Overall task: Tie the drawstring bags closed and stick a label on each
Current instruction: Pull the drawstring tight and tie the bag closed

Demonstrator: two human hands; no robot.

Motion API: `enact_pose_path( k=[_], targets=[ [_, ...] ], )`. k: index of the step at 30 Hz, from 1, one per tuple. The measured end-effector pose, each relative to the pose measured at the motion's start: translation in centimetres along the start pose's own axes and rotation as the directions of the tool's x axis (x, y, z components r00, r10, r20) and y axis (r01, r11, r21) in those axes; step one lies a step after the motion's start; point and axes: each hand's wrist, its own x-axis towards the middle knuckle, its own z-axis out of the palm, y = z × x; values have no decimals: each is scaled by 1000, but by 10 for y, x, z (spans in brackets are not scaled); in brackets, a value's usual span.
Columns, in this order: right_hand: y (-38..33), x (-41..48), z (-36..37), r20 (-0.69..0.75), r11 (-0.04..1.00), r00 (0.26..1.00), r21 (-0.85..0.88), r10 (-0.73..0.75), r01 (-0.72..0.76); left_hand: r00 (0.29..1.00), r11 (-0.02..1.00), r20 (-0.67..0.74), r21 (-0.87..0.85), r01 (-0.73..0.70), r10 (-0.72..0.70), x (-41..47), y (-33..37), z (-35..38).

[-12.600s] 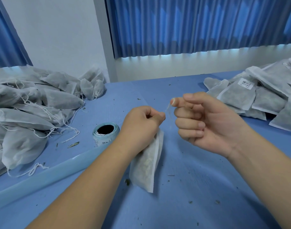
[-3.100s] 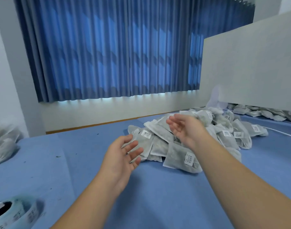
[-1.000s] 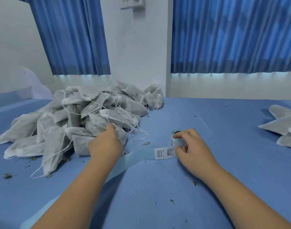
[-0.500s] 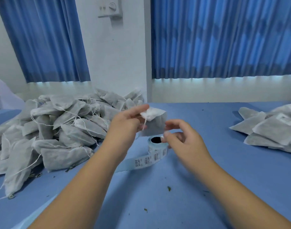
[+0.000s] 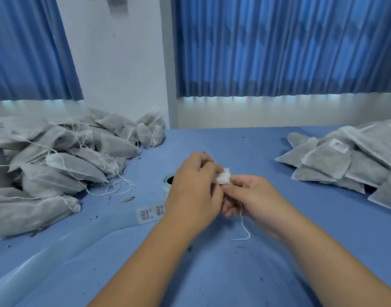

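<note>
Drawstring bag (image 5: 223,178): held above the table (image 5: 212,273), centre of view, between both hands. Only its gathered white mouth shows, a crumpled tuft sticking up and away from the person. The body is hidden behind the left hand, so its contents and long axis cannot be told.

Drawstring (image 5: 242,220): a loose white end drops from under the right fingers, curls, and its tip reaches the table.

Left hand (image 5: 192,191): closed, fingers curled round the bag, back of hand toward the camera.
Right hand (image 5: 250,196): closed, thumb and forefinger pinching the bag's neck just under the tuft, other fingers curled below.

Label roll (image 5: 169,180): stands on the table just behind the left hand, partly hidden by it. Its strip runs toward the person, with two barcode labels (image 5: 150,212) on it, then bare pale-blue backing (image 5: 57,247) trailing to the lower left edge.

Left pile (image 5: 57,162): grey bags, filled and plump, loose white strings trailing out. No labels visible on them.
Right pile (image 5: 345,169): flatter grey bags, dark fill showing through the fabric. One on top carries a white label (image 5: 338,145).

Small dark plant flecks are scattered on the table. Blue curtains (image 5: 278,45) and a white wall (image 5: 114,63) stand behind.
</note>
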Motion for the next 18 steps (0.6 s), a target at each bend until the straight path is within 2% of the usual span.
enact_pose_path(
  k=[4,7,10,13,15,18],
  targets=[
    [-4,-2,-8,2,959,1000,-282,-8,8,992,979,123,-204,-11,37,-4,0,2],
    [-10,-10,-12,49,903,995,-419,-85,98,994,964,81,-261,-47,71,-7,2,-1],
    [-20,-19,-22,87,940,991,-318,-103,125,998,963,28,-268,-43,52,-8,4,-6],
    [-25,-21,-33,83,978,985,-132,-153,163,989,928,149,-371,33,24,-11,13,-13],
    [-24,-20,-37,41,972,981,-131,-192,196,960,898,279,-425,117,7,-14,20,-16],
    [-18,-18,-34,-60,948,966,-218,-250,232,942,854,332,-478,208,-43,-13,26,-18]
  ],
)
